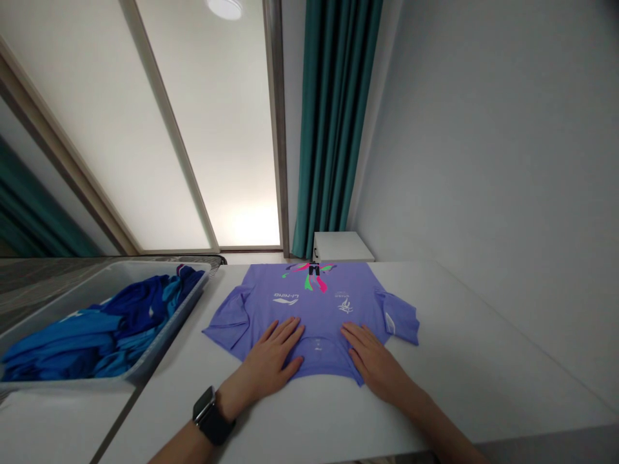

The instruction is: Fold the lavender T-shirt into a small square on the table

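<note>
Hands [273, 358] flat, purple shirt [316, 319] beneath them

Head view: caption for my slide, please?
Left hand and right hand rest on a purple shirt spread over a white table, a bin of blue clothes at left.

The purple short-sleeved shirt [316, 316] is laid flat on the white table [459, 361], front up, with the collar [319, 364] directed toward the near edge. Both sleeves [403, 319] are spread outward. The front is marked with white logos [286, 301] and a multicoloured print [322, 283].
</note>
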`<action>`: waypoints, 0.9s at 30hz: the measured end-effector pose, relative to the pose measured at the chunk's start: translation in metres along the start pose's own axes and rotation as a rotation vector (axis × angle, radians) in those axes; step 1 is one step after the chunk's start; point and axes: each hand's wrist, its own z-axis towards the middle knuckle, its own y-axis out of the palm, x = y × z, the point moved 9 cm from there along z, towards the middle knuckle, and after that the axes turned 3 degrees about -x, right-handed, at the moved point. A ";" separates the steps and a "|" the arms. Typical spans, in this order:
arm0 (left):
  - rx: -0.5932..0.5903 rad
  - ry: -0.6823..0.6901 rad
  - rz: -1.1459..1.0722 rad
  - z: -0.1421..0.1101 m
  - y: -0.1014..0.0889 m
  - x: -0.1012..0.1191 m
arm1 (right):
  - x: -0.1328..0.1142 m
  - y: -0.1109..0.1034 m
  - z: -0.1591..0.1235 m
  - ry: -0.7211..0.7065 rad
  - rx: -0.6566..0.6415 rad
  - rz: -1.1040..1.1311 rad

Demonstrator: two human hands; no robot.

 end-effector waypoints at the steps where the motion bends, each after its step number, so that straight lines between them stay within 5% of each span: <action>1: -0.005 0.003 0.007 0.000 0.002 0.000 | -0.003 0.003 -0.001 0.010 -0.021 -0.030; 7: -0.010 -0.002 0.061 -0.003 0.006 0.001 | -0.011 0.010 -0.008 0.031 -0.100 -0.117; 19: 0.000 -0.065 0.047 -0.004 0.007 0.014 | 0.012 0.013 -0.018 0.081 -0.263 -0.009; 27: 0.104 -0.062 0.073 0.000 -0.014 -0.014 | 0.011 -0.003 0.031 0.184 -0.186 0.045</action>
